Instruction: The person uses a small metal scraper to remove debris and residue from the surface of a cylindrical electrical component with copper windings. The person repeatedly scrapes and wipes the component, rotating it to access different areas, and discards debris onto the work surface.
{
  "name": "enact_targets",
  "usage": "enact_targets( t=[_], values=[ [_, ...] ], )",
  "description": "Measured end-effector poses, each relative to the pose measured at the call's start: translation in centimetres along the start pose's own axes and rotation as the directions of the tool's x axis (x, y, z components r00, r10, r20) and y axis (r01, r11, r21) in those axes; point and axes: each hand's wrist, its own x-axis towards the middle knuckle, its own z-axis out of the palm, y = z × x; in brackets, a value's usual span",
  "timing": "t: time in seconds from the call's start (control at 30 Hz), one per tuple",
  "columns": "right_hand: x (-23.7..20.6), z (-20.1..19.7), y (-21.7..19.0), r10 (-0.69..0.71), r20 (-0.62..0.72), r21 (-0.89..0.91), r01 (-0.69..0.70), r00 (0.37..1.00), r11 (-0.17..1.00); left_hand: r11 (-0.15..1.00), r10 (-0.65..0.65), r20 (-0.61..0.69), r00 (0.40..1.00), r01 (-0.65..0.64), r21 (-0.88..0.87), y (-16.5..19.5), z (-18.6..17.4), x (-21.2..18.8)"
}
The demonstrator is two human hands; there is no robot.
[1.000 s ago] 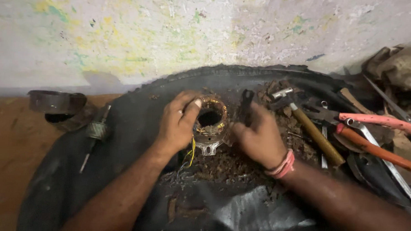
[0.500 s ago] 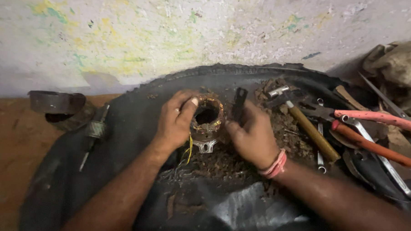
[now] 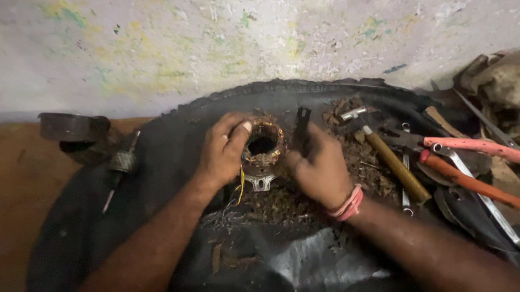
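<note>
A round motor stator [image 3: 264, 147] with copper windings and a rusty core stands on a black rubber sheet [image 3: 171, 218]. My left hand [image 3: 222, 150] grips its left side, thumb on the upper rim. My right hand [image 3: 317, 165] is closed around a dark flat tool [image 3: 301, 127] that stands upright just right of the stator. A yellow wire [image 3: 241, 185] hangs from the stator's lower left. A metal bracket [image 3: 261, 180] sticks out beneath it.
A wooden-handled hammer [image 3: 395, 165], red-handled pliers [image 3: 473, 145], an orange-handled tool [image 3: 472, 182] and a spanner [image 3: 483, 197] lie at the right. A rotor shaft [image 3: 120, 164] and a dark metal ring [image 3: 73, 127] lie at the left. Brown debris [image 3: 281, 201] covers the sheet. A painted wall [image 3: 217, 41] is behind.
The stator has tipped a little, so its bore faces the camera more. My right hand has brought the dark tool upright, closer beside the stator.
</note>
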Motion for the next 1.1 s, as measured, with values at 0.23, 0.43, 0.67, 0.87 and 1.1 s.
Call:
enact_targets(
  t=[0.23, 0.43, 0.67, 0.87, 1.1],
  values=[
    [0.1, -0.2, -0.4, 0.085, 0.05, -0.043, -0.083, 0.995, 0.996, 1.0, 0.007, 0.003, 1.0, -0.007, 0.02, 0.3, -0.1, -0.1],
    [0.3, 0.1, 1.1, -0.065, -0.001, 0.017, 0.065, 0.998, 0.998, 1.0, 0.014, 0.01, 1.0, -0.014, 0.012, 0.5, -0.1, -0.1],
    [0.5, -0.4, -0.4, -0.103, -0.046, -0.059, 0.1, 0.994, 0.993, 1.0, 0.013, -0.005, 1.0, -0.013, 0.019, 0.8, -0.1, 0.0],
    [0.8, -0.4, -0.1, 0.051, -0.011, 0.001, -0.051, 0.999, 0.999, 0.999, -0.046, 0.005, 0.999, 0.046, 0.027, 0.8, -0.1, -0.1],
    [2.0, -1.5, 2.0, -0.066, -0.106, -0.05, 0.061, 0.992, 0.997, 0.998, -0.05, 0.018, 0.999, 0.049, 0.033, 0.6, -0.1, 0.0]
  ],
)
